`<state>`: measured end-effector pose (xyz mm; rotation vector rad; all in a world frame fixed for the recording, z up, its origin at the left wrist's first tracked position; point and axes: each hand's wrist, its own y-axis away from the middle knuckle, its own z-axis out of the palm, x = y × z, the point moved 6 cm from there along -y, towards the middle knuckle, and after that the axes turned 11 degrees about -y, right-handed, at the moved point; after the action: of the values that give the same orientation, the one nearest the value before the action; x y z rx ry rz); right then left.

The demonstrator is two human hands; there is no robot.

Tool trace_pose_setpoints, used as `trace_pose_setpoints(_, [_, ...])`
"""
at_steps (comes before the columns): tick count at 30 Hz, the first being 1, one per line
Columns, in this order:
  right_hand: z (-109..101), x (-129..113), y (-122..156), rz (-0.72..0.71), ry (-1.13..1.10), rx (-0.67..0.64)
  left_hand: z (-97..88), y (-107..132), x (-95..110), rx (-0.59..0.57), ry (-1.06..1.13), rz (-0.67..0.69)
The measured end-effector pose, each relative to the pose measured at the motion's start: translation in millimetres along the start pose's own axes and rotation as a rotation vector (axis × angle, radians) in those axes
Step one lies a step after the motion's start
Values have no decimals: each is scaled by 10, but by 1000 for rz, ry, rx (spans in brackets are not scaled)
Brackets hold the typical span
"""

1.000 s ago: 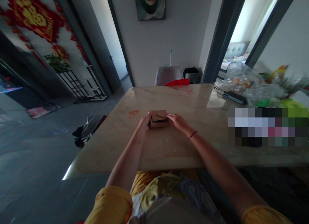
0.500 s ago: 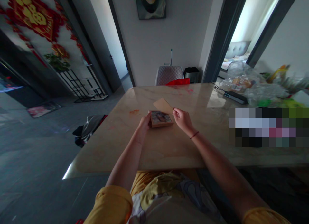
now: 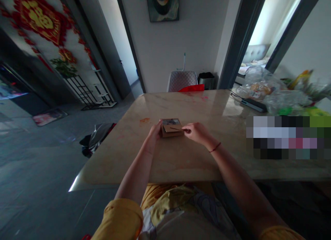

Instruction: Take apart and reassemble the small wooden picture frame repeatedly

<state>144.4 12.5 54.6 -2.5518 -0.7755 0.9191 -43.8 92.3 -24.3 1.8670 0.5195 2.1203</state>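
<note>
A small brown cardboard box [image 3: 171,134] rests on the table [image 3: 181,160] in front of me. Its open top shows a greyish picture-like surface [image 3: 172,121] at the far side. My left hand [image 3: 155,130] grips the box's left side, its fingers partly hidden behind it. At the box's right side, my right hand [image 3: 198,132] pinches a thin brown card [image 3: 177,129], seen nearly edge-on above the near part of the box. Whether the card touches the box I cannot tell.
A black elongated device [image 3: 253,104] with a cable lies at the right, beside clear plastic bags [image 3: 287,98]. A blurred-out patch covers things at the right. Beyond the table's far edge stands a quilted chair [image 3: 182,79] with a red item [image 3: 192,88] by it.
My right hand has turned and brought the brown card down and toward me, from raised behind the box to nearly edge-on over its near part. The left hand keeps its hold.
</note>
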Motion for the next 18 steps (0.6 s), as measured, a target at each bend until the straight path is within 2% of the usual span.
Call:
trace_pose_setpoints(2, [32, -4, -7, 4, 34, -5, 7, 21, 10, 9, 14, -8])
trace_pose_setpoints(7, [194, -2, -53, 7, 209, -129, 28, 66, 8, 32, -7, -35])
trace_pose_setpoints(10, [246, 22, -93, 22, 258, -145, 47, 89, 3, 23, -28, -42])
trace_pose_setpoints(14, [259, 64, -117, 21, 243, -133, 58, 103, 8, 9, -19, -29])
trace_pose_setpoints(18, [242, 116, -99, -9, 129, -106, 64, 97, -8, -6, -20, -50])
